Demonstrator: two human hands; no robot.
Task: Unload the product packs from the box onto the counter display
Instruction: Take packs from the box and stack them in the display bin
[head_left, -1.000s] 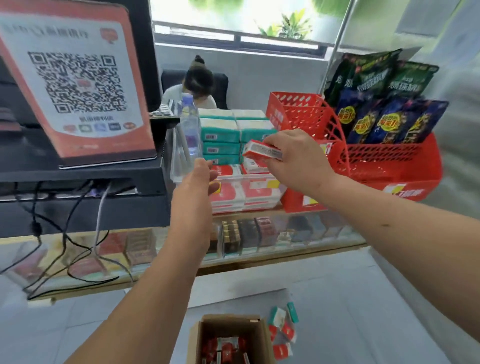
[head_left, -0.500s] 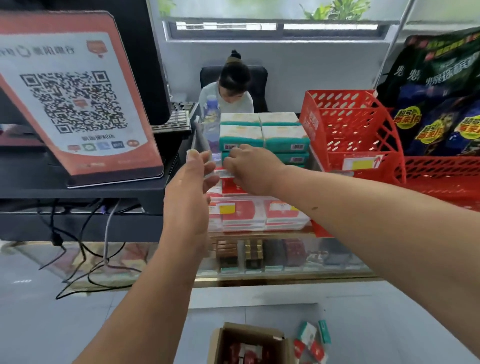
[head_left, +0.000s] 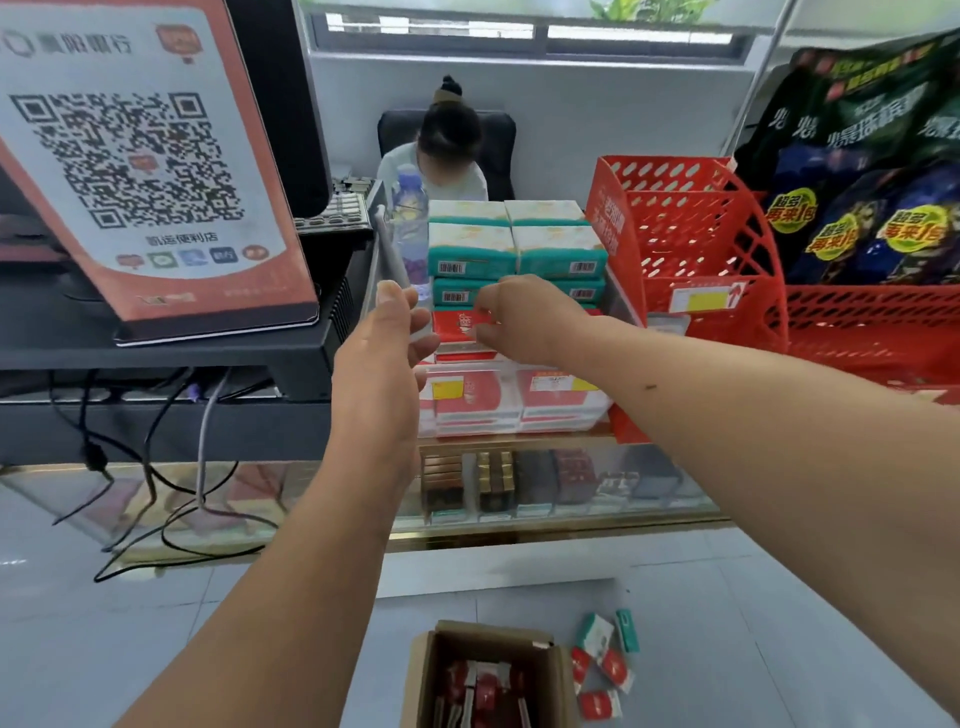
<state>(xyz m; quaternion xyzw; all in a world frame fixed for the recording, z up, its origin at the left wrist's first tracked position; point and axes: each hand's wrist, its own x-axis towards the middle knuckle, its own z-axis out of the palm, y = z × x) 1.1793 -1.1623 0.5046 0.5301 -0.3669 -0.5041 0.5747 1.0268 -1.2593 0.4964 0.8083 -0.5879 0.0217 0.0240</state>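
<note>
Both forearms extend forward and upward from the bottom of the view toward the clear display case (head_left: 519, 410) on the counter (head_left: 519, 444).

The left hand (head_left: 384, 358) is raised with the palm turned inward. Its thumb and fingers (head_left: 400, 299) pinch the upright clear side panel (head_left: 382, 249) at the left edge of the case.

The right hand (head_left: 524, 322) is arched, knuckles up. Its fingers curl down onto a red pack (head_left: 460, 327) that lies on the top of the red stack in the left column of the case. Whether the fingers are clamped on the pack or only resting on it cannot be determined.

Teal packs (head_left: 514, 249) are stacked behind the red ones. A water bottle (head_left: 408, 228) stands to their left.

The cardboard box (head_left: 488, 675) sits open on the floor below, with red packs inside. Several loose packs (head_left: 602, 660), red and teal, lie on the floor just beside its right side.

A QR code sign (head_left: 140, 161) stands on a black shelf (head_left: 171, 358) at left, with cables (head_left: 156, 483) hanging beneath. A red basket rack (head_left: 696, 249) stands at right, with snack bags (head_left: 857, 166) beyond it. A seated person (head_left: 447, 150) is behind the counter, below a window (head_left: 530, 31).
</note>
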